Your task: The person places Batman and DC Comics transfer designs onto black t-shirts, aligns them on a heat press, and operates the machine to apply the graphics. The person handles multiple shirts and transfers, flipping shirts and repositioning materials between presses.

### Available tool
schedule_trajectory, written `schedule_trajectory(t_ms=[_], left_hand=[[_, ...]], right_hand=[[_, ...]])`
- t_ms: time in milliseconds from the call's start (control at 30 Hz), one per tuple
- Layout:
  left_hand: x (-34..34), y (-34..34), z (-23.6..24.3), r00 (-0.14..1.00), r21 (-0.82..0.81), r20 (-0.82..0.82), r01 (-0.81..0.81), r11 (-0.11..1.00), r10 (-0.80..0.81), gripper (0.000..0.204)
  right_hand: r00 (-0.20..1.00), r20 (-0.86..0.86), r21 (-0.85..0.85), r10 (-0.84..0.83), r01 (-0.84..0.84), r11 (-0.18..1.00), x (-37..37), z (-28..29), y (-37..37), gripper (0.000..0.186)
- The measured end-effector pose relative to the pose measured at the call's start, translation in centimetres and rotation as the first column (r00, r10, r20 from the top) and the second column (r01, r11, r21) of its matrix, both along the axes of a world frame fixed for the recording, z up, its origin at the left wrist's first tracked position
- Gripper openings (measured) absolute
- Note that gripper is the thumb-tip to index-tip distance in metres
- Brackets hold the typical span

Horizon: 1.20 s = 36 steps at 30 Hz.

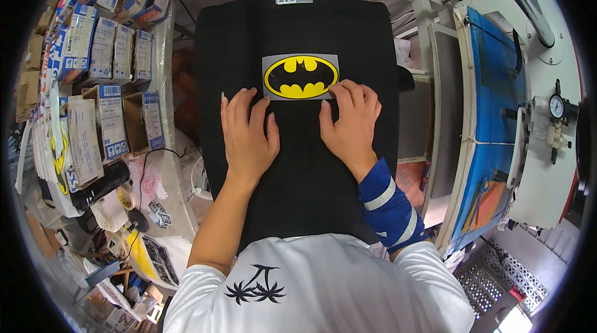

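toward 12 o'clock from the wearer, a small rectangular sheet [301,78] with a grey border and a yellow-and-black bat oval lies on the upper part of a black garment [298,165], below the white label [294,1] at its far edge. the left hand [249,137], at the sheet's 8 o'clock, is spread and pinches nothing; its index fingertip is by the near corner, and whether it touches cannot be told. the right hand [353,123], at 4 o'clock, is likewise spread, index fingertip at the other near corner, thumb apart from it and just off the lower edge. for good placement, as judged here, both corners should be nudged by small, equal amounts, the lower edge squared to the 9-to-3 line and the oval centred under the label; light fingertips suit best, since a dragging palm could wrinkle the fabric.
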<state>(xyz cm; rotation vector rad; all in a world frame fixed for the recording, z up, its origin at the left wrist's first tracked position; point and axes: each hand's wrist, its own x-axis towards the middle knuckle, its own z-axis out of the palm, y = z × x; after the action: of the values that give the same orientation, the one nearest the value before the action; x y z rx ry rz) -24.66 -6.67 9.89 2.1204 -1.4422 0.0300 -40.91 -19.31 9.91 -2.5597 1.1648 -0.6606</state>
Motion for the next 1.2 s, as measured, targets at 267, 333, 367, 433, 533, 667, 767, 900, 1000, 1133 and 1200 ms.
schedule_trajectory(t_ms=[267, 333, 367, 433, 533, 667, 767, 900, 1000, 1133, 1200], left_hand=[[0.1, 0.0, 1.0, 0.991, -0.141, -0.125, 0.023, 0.99, -0.041, 0.025], [-0.3, 0.4, 3.4, 0.945, -0.296, -0.289, 0.063, 0.953, -0.152, 0.023], [-0.9, 1.3, 5.8, 0.923, -0.423, -0.275, 0.134, 0.896, -0.268, 0.023], [-2.6, 3.0, 14.1, 0.81, -0.601, -0.21, 0.334, 0.726, -0.547, 0.029], [-5.9, 9.1, 24.4, 0.803, -0.628, -0.145, 0.377, 0.681, -0.578, 0.02], [-8.5, 12.3, 28.8, 0.714, -0.714, 0.107, 0.54, 0.446, -0.692, 0.019], [-10.2, 14.6, 29.9, 0.683, -0.731, 0.196, 0.58, 0.36, -0.704, 0.019], [-12.8, 16.9, 30.6, 0.635, -0.74, 0.275, 0.619, 0.262, -0.722, 0.019], [-13.7, 18.5, 30.9, 0.603, -0.751, 0.314, 0.63, 0.197, -0.733, 0.019], [-15.9, 19.5, 30.7, 0.556, -0.752, 0.338, 0.645, 0.136, -0.76, 0.02], [-17.0, 19.9, 29.9, 0.544, -0.749, 0.328, 0.648, 0.139, -0.773, 0.02]], right_hand=[[0.993, 0.095, 0.065, -0.063, 0.057, 0.996, 0.8, 0.6, -0.9, 0.033], [0.983, 0.164, 0.079, -0.085, 0.073, 0.994, -0.1, 0.9, -0.8, 0.03], [0.98, 0.19, 0.077, -0.062, 0.048, 0.996, -0.7, 1.2, -0.9, 0.028], [0.975, 0.221, 0.099, -0.023, 0.001, 0.995, -2.9, 1.9, 0.1, 0.026], [0.956, 0.289, 0.02, 0.052, -0.061, 0.998, -6.6, 4.6, 2.6, 0.016], [0.973, 0.224, -0.087, -0.062, 0.084, 0.993, -14.5, 10.5, 5.0, 0.013], [0.926, 0.27, -0.241, -0.265, 0.331, 0.912, -23.0, 13.7, 5.1, 0.012], [0.727, 0.333, -0.528, -0.601, 0.672, 0.52, -36.6, 17.4, 4.3, 0.015], [0.616, 0.202, -0.528, -0.762, 0.724, 0.445, -43.4, 19.7, 3.2, 0.04], [0.601, -0.168, -0.357, -0.781, 0.702, 0.617, -48.1, 17.9, 0.3, 0.067], [0.526, -0.179, -0.461, -0.831, 0.702, 0.543, -45.6, 17.2, 0.7, 0.067]])
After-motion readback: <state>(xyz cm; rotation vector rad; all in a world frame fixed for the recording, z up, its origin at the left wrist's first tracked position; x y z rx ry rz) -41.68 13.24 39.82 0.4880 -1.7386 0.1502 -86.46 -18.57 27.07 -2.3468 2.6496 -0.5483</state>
